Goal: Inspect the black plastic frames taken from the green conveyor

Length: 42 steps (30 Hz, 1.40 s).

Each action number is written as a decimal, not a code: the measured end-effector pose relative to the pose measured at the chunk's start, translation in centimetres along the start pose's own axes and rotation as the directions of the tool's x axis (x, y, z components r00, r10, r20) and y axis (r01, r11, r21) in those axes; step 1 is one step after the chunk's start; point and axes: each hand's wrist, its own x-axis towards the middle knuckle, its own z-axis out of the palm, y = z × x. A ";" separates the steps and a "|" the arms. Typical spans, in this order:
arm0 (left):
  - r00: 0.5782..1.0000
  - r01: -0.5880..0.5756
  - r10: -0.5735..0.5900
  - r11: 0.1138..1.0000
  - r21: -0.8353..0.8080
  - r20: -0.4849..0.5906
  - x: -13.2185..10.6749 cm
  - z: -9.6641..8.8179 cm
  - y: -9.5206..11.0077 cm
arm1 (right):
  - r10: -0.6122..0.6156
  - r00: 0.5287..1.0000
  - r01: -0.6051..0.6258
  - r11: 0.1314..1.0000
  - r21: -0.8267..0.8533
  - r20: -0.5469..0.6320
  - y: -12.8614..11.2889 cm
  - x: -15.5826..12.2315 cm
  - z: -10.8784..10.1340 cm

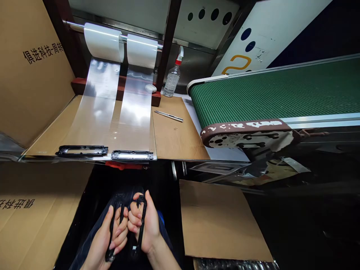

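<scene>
Low in the view, my left hand (108,236) is closed around a long black plastic frame (114,219) held upright. Beside it my right hand (144,225) is closed around a second black plastic frame (140,221). The two hands touch each other over my lap. On the cardboard-covered table ahead, two more black frames (82,150) (132,155) lie at the near edge, each on a strip of clear film (97,108). The strips come down from two white film rolls (104,41) on a metal bar.
A green conveyor belt (275,90) runs off to the right. A spray bottle (172,78) stands at the back of the table and a thin metal tool (168,116) lies on the cardboard. Cardboard boxes (30,71) stand left; a cardboard sheet (222,221) lies lower right.
</scene>
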 end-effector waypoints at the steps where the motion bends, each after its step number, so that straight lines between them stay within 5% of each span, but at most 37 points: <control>1: 1.000 -0.001 0.001 1.000 0.000 0.001 0.0 0.1 0.0 | 0.000 1.000 0.000 1.000 0.004 -0.004 0.0 0.0 0.0; 16: 1.000 0.028 -0.028 0.998 -0.065 0.005 -0.1 0.4 0.2 | -0.007 1.000 0.007 1.000 -0.020 -0.025 0.2 0.0 0.0; 25: 0.993 -0.082 0.098 0.972 -0.219 0.063 0.0 0.0 0.6 | 0.011 1.000 -0.011 1.000 0.005 -0.010 0.5 0.3 -0.8; 42: 0.995 -0.066 0.084 0.950 -0.305 0.046 -0.3 0.7 0.7 | 0.029 0.999 -0.030 0.999 -0.023 -0.018 0.7 0.3 -1.3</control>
